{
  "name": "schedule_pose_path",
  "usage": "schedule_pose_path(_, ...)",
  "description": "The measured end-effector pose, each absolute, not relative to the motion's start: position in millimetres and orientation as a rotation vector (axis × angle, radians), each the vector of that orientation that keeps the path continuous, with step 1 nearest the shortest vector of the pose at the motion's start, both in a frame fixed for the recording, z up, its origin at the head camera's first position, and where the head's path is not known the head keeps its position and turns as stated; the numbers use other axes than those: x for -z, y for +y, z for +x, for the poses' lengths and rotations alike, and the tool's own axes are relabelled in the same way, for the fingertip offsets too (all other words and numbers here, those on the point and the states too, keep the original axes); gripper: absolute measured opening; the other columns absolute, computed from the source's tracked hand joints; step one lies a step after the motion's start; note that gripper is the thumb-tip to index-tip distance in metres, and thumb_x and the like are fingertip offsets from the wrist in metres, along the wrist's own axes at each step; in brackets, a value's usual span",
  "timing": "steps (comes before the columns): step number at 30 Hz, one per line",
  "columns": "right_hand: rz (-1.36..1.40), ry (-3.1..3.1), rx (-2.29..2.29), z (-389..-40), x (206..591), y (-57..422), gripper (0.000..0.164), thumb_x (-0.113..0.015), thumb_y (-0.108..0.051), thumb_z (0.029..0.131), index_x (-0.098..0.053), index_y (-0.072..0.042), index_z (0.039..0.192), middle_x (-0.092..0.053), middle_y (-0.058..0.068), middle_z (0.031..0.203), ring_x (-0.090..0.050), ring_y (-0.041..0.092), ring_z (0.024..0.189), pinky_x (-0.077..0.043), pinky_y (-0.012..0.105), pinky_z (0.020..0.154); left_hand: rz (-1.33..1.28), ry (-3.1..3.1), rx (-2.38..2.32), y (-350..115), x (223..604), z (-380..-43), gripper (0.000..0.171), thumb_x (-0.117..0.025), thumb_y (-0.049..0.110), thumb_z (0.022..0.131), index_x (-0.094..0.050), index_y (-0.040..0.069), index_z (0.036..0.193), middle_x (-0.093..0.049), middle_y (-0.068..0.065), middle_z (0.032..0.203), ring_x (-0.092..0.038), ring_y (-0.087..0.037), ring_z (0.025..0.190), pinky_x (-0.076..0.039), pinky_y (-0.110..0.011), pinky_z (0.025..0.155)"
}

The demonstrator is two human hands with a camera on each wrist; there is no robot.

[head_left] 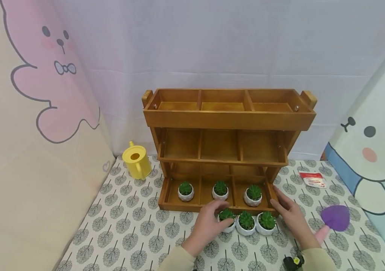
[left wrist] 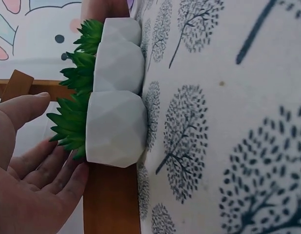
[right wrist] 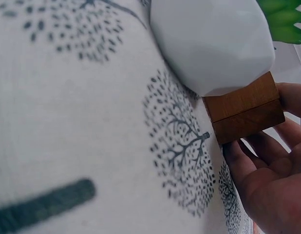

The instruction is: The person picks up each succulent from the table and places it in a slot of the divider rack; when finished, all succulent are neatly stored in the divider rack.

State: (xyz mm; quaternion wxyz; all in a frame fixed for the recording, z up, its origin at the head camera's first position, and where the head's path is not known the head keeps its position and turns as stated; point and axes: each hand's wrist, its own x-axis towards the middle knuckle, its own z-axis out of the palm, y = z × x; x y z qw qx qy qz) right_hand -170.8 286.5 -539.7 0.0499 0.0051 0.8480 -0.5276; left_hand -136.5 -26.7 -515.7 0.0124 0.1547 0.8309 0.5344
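Three white faceted pots with green succulents stand in a row before a three-tier wooden shelf (head_left: 229, 119): a left pot (left wrist: 116, 129), a middle pot (head_left: 245, 230) and a right pot (head_left: 266, 229). My left hand (head_left: 209, 222) curves loosely about the left pot, thumb and fingers apart with the plant between them. My right hand (head_left: 291, 216) holds the right end of the shelf's bottom tier. In the right wrist view its thumb is over the wooden corner (right wrist: 245, 109) and its fingers are against the outer side. The right pot sits close to that corner.
Three more potted succulents sit in the bottom tier: left (head_left: 185, 192), middle (head_left: 220, 190), right (head_left: 252, 195). A yellow watering can (head_left: 137, 162) stands left of the shelf. At the right lie a red-and-white packet (head_left: 312, 179) and a purple toy shovel (head_left: 335, 218) with a pink handle.
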Motion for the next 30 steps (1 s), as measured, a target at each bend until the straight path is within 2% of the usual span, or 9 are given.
schedule_pose_path(3,0.019,2.581,1.617,-171.4,540.4,287.3,0.072,-0.057,-0.040,0.109,-0.024,-0.013,0.167,-0.022,0.016,0.169,-0.023,0.045,0.153,-0.025,0.062,0.119,0.441,2.600,-1.654,-28.4,517.2,-134.5,0.045,-0.085,0.022,0.089,-0.070,0.012,0.129,-0.070,0.006,0.122,-0.065,-0.017,0.113,-0.053,-0.036,0.101)
schedule_pose_path(12,0.025,2.572,1.636,-171.7,540.7,287.9,0.072,-0.056,-0.042,0.109,-0.024,-0.014,0.167,-0.022,0.016,0.169,-0.024,0.044,0.153,-0.025,0.061,0.119,0.408,2.601,-1.652,-35.0,519.4,-126.5,0.047,-0.087,0.023,0.087,-0.070,0.013,0.129,-0.070,0.001,0.124,-0.065,-0.022,0.114,-0.053,-0.039,0.101)
schedule_pose_path(22,0.042,2.564,1.624,-172.5,541.4,287.8,0.074,-0.057,-0.043,0.108,-0.023,-0.014,0.167,-0.022,0.019,0.169,-0.023,0.046,0.152,-0.025,0.062,0.119,0.362,2.737,-1.529,-39.8,530.0,-122.4,0.054,-0.093,0.030,0.079,-0.072,0.008,0.123,-0.071,-0.002,0.118,-0.067,-0.022,0.109,-0.054,-0.040,0.096)
schedule_pose_path(30,0.053,2.552,1.631,-172.8,542.9,288.3,0.074,-0.057,-0.044,0.108,-0.024,-0.014,0.167,-0.023,0.019,0.169,-0.024,0.046,0.152,-0.024,0.061,0.120,0.337,2.732,-1.464,-37.5,535.2,-122.1,0.059,-0.094,0.033,0.078,-0.072,0.007,0.126,-0.070,-0.005,0.121,-0.066,-0.025,0.110,-0.055,-0.043,0.095)
